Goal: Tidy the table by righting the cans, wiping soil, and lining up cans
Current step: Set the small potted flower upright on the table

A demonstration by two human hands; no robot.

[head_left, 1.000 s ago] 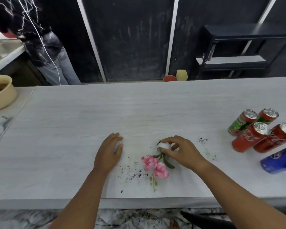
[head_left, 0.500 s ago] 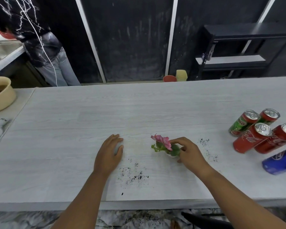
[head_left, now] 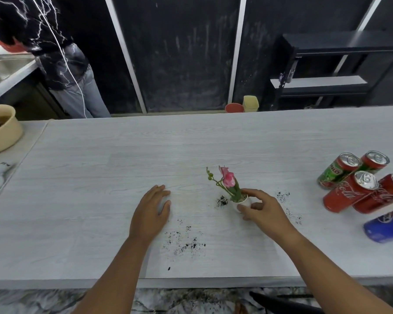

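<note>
- A small white pot (head_left: pixel 242 201) with a pink flower (head_left: pixel 227 179) on green stems is seen upright near the middle of the table (head_left: pixel 100 155); the stems lean to the left.
- The pot is loosely pinched at its rim and side by the right hand (head_left: pixel 262 211), thumb and fingers curled round it.
- The left hand (head_left: pixel 150 215) is laid flat on the tabletop, fingers spread a little, with nothing held.
- Dark soil (head_left: pixel 186 242) is scattered in front of the hands; a denser clump (head_left: pixel 222 201) lies just left of the pot, and more grains (head_left: pixel 283 196) lie to its right.
- Five cans are grouped at the right edge: a green can (head_left: pixel 336 172), three red cans (head_left: pixel 347 192), and a blue can (head_left: pixel 386 224) that is lying on its side. Whether the others stand or lean cannot be told.
- The pot is judged light, rigid and top-heavy; it would best be taken low on the body, not by the soft stems.
- The cans are judged smooth, thin metal cylinders, apt to roll, best gripped round the middle.
- The table has a pale, matt wood-grain surface. A tan bowl (head_left: pixel 0 130) stands at the far left.
</note>
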